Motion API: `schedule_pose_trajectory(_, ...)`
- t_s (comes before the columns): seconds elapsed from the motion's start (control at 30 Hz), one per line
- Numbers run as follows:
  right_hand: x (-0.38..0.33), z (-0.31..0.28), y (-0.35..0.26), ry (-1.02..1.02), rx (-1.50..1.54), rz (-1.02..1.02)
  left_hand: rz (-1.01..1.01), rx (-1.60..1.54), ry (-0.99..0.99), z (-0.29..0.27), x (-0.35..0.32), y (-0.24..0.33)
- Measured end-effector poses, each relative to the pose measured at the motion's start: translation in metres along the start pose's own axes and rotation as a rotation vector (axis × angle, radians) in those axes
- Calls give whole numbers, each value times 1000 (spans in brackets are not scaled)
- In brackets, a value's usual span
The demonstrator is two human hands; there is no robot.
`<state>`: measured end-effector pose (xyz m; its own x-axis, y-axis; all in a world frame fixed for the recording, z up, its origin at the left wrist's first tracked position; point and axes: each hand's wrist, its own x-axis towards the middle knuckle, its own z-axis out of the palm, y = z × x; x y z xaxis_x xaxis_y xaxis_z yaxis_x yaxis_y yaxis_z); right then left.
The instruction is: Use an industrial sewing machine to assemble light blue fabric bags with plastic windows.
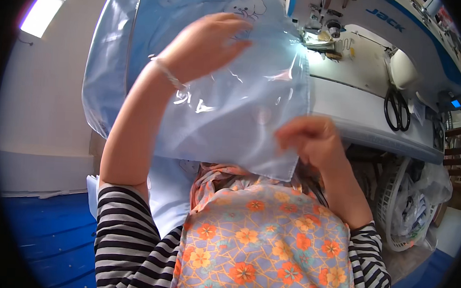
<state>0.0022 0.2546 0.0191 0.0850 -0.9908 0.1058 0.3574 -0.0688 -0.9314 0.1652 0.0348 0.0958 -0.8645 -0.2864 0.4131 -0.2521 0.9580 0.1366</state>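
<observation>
A light blue, glossy plastic-covered fabric (232, 105) with cartoon animal prints lies across the machine table and hangs over its front edge. My left hand (209, 45) is over its far part, fingers stretched and thumb apart, holding nothing I can see. My right hand (316, 140) is beside the fabric's right stitched edge, close to the near corner. Its fingers are curled and smeared by motion, so I cannot see whether they grip anything. Beyond the fabric's right edge stands a white and blue sewing machine (372, 26), its lamp lit near the needle area.
Black-handled scissors (397, 110) lie on the white machine table (342, 103) at the right. Below the table is a white plastic basket (392, 204) holding clear plastic bags and scraps. A pale wall (45, 98) rises at the left above a blue floor (48, 239).
</observation>
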Motion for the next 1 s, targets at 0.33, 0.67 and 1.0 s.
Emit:
schedule_pose_trajectory(0.33, -82, 1, 44, 202, -89, 460, -89, 74, -50, 132, -7, 91)
schedule_pose_trajectory(0.67, -248, -159, 39, 1311, -479, -66, -67, -35, -243, 97, -25, 104)
schedule_pose_trajectory(1.0, -339, -363, 16, 1591, -895, 359, -85, -80, 9, 118, -25, 104)
